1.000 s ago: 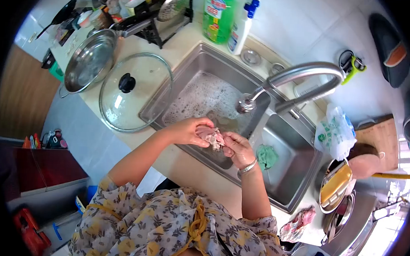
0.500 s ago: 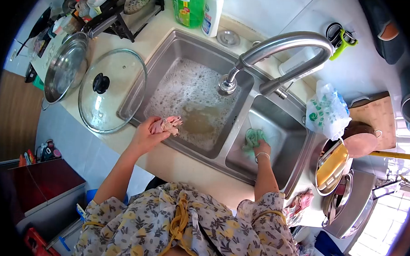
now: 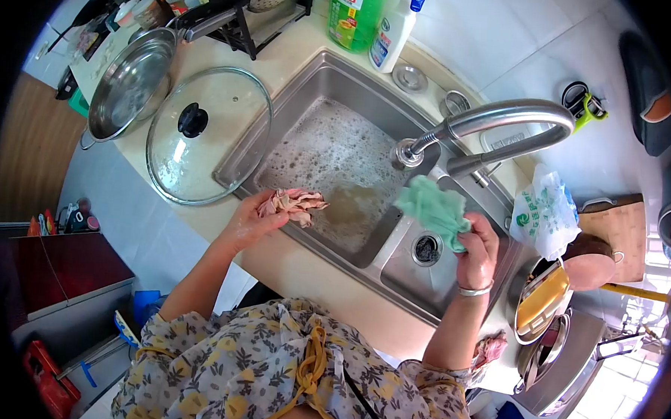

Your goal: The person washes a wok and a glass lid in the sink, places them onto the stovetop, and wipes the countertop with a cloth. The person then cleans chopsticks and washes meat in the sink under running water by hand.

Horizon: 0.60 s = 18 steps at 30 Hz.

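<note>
Green cloth (image 3: 431,208) hangs over the sink (image 3: 399,268), pinched in the right hand (image 3: 478,255) and spread forward and left of it; pink cloth (image 3: 296,204), crumpled, juts rightward from the left hand (image 3: 248,224), which grips it.

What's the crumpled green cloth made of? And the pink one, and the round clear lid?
Crumpled green cloth: probably soft, matte fabric, since it folds and droops.
Crumpled pink cloth: likely matte fabric too, from its creases.
Round clear lid: perhaps glossy glass, transparent with glints.
</note>
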{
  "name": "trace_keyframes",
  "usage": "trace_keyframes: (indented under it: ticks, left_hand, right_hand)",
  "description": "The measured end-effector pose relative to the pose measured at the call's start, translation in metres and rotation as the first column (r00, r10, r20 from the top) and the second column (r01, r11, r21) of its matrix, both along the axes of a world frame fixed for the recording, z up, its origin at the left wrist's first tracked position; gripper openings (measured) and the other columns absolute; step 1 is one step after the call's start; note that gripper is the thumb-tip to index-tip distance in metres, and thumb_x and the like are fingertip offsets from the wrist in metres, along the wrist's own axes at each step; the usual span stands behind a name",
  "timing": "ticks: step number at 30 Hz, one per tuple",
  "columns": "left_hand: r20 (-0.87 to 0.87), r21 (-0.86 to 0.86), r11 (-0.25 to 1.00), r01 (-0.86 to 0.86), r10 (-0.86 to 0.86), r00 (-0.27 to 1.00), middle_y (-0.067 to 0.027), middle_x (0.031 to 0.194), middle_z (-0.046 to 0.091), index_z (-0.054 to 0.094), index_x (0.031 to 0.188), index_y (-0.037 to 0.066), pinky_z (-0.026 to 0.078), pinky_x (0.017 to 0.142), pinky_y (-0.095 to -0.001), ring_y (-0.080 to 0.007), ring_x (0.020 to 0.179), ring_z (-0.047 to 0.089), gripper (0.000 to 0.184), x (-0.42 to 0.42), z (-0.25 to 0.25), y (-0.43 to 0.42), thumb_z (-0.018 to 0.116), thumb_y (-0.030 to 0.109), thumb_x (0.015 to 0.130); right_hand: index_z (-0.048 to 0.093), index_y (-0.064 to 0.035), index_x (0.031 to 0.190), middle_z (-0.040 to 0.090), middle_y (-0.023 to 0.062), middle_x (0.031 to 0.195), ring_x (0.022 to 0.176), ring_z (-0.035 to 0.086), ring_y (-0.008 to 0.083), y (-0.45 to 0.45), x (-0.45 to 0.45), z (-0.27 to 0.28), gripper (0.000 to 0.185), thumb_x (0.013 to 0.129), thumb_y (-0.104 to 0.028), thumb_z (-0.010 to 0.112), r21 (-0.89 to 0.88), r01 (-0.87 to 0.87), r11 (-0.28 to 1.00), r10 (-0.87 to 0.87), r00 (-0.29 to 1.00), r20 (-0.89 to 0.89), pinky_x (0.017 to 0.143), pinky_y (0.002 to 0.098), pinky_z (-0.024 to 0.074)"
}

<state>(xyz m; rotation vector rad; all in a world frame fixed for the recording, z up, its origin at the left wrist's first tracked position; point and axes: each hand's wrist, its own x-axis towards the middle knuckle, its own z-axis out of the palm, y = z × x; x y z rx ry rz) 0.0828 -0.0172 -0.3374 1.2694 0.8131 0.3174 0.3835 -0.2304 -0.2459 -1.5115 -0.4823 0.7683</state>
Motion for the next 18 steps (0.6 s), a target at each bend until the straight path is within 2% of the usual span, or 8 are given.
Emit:
trace_keyframes:
  ticks: [3, 5, 9, 12, 14, 16, 17, 18]
  left_hand:
    - [-0.008, 0.003, 1.0, 0.019, -0.019, 1.0, 0.002, 0.087, 0.056, 0.052, 0.115, 0.0, 0.041, 0.061, -0.0201, -0.0046, 0.072, 0.048, 0.041, -0.006, -0.005, 0.001, 0.066, 0.015, 0.079]
    - [0.007, -0.014, 1.0, -0.021, 0.022, 1.0, -0.0003, 0.092, 0.057, 0.05, 0.116, 0.0, 0.043, 0.063, -0.0212, -0.0055, 0.075, 0.051, 0.043, -0.006, -0.007, 0.0, 0.067, 0.013, 0.079]
    - [0.066, 0.02, 1.0, 0.002, -0.003, 0.998, -0.0032, 0.097, 0.058, 0.048, 0.117, -0.002, 0.045, 0.067, -0.0232, -0.007, 0.082, 0.054, 0.045, 0.005, -0.004, -0.005, 0.067, 0.013, 0.078]
    - [-0.034, 0.222, 0.966, 0.132, -0.128, 0.991, -0.0074, 0.101, 0.059, 0.046, 0.119, -0.004, 0.047, 0.071, -0.0261, -0.0131, 0.088, 0.057, 0.052, 0.013, -0.008, -0.014, 0.07, 0.014, 0.076]
    - [-0.182, 0.715, 0.621, 0.319, -0.275, 0.944, -0.0092, 0.103, 0.055, 0.044, 0.122, -0.002, 0.047, 0.072, -0.0283, -0.0199, 0.088, 0.056, 0.058, 0.027, 0.004, -0.028, 0.071, 0.018, 0.074]
    - [-0.153, 0.665, 0.652, 0.364, -0.358, 0.921, -0.0101, 0.107, 0.054, 0.044, 0.123, 0.0, 0.047, 0.073, -0.0291, -0.0204, 0.089, 0.055, 0.061, 0.033, 0.018, -0.039, 0.072, 0.019, 0.072]
    - [-0.113, 0.608, 0.681, 0.408, -0.434, 0.894, -0.0111, 0.11, 0.052, 0.044, 0.124, 0.002, 0.046, 0.074, -0.0299, -0.0208, 0.09, 0.055, 0.063, 0.037, 0.027, -0.044, 0.073, 0.02, 0.07]
    - [-0.016, 0.509, 0.755, 0.414, -0.472, 0.881, -0.0101, 0.113, 0.051, 0.044, 0.125, 0.005, 0.046, 0.073, -0.0287, -0.0175, 0.088, 0.055, 0.061, 0.042, 0.045, -0.044, 0.072, 0.017, 0.071]
  right_hand:
    - [0.06, -0.0041, 0.094, 0.05, -0.0034, 0.065, 0.058, 0.043, 0.0049, 0.03, -0.017, -0.022, 0.022, 0.073, -0.005, 0.054, -0.068, -0.125, 0.99, 0.128, 0.991, 0.048, 0.049, 0.0194, 0.0333]
    - [0.055, -0.0058, 0.111, 0.055, 0.0034, 0.076, 0.064, 0.052, 0.0087, 0.051, -0.045, -0.038, 0.034, 0.078, -0.011, 0.059, -0.267, -0.277, 0.923, 0.36, 0.867, 0.344, 0.054, 0.0237, 0.0429]
    - [0.036, -0.0077, 0.132, 0.052, 0.0159, 0.109, 0.08, 0.061, 0.0182, 0.059, -0.094, -0.073, 0.059, 0.081, -0.018, 0.063, -0.321, -0.522, 0.791, 0.611, 0.706, 0.359, 0.069, 0.0306, 0.0517]
    - [0.035, -0.0064, 0.133, 0.053, 0.0151, 0.111, 0.088, 0.06, 0.0213, 0.068, -0.126, -0.081, 0.06, 0.083, -0.022, 0.063, -0.072, -0.417, 0.906, 0.423, 0.885, 0.196, 0.073, 0.0326, 0.0515]
    - [0.039, -0.0057, 0.129, 0.054, 0.0145, 0.111, 0.089, 0.059, 0.0215, 0.071, -0.136, -0.098, 0.053, 0.084, -0.021, 0.061, 0.032, -0.368, 0.929, 0.357, 0.916, 0.182, 0.071, 0.0318, 0.0515]
    - [0.044, -0.005, 0.125, 0.055, 0.014, 0.111, 0.089, 0.059, 0.0217, 0.069, -0.136, -0.102, 0.046, 0.085, -0.02, 0.059, 0.137, -0.311, 0.94, 0.288, 0.943, 0.166, 0.069, 0.0311, 0.0515]
    - [0.049, -0.0053, 0.118, 0.057, 0.0135, 0.109, 0.089, 0.058, 0.021, 0.063, -0.129, -0.098, 0.037, 0.084, -0.017, 0.059, 0.201, -0.257, 0.945, 0.3, 0.927, -0.226, 0.068, 0.0303, 0.0508]
    - [0.053, -0.0057, 0.11, 0.058, 0.013, 0.107, 0.088, 0.057, 0.0203, 0.056, -0.122, -0.096, 0.028, 0.084, -0.014, 0.058, 0.24, -0.184, 0.953, 0.293, 0.759, -0.581, 0.068, 0.0295, 0.0502]
